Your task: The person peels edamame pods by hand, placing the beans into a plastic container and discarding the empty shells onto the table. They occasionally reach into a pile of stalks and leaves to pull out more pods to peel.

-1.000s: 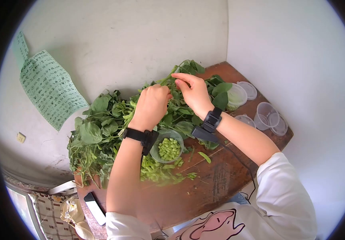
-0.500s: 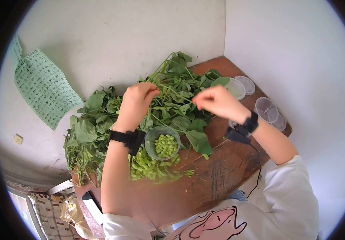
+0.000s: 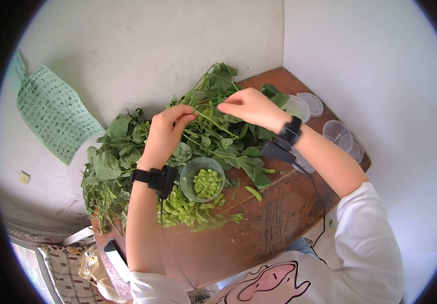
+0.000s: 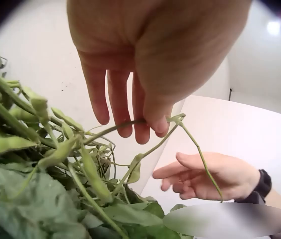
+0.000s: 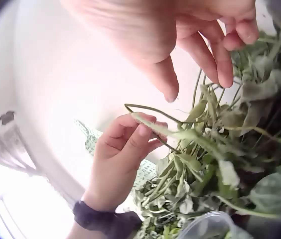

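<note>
The left hand (image 3: pixel 163 134) pinches a thin green stem (image 4: pixel 108 130) between thumb and fingertips, above the heap of leafy bean plants (image 3: pixel 109 164); the stem runs from the grip down into the foliage, and plump pods (image 4: pixel 94 174) hang on the stalks beneath. The right hand (image 3: pixel 254 109) has let go of everything — its thumb stands apart from the fingers, beside the left hand and near the upper part of the heap. Each wrist wears a black strap. Just in front of the plants, a clear bowl (image 3: pixel 183 177) stands upright on the brown wooden table (image 3: pixel 249 238) with shelled green beans (image 3: pixel 207 183) inside, and loose pods (image 3: pixel 180 210) lie close around its near side. One single pod (image 3: pixel 253 193) rests apart, to the right of the bowl. Clear plastic tubs (image 3: pixel 335 131) stand toward the table's right edge; a lidded container (image 3: pixel 297 108) sits by the leaves — its contents seem pale green, though the cloudy plastic makes that uncertain. A phone (image 3: pixel 117 261) lies at the lower left.
</note>
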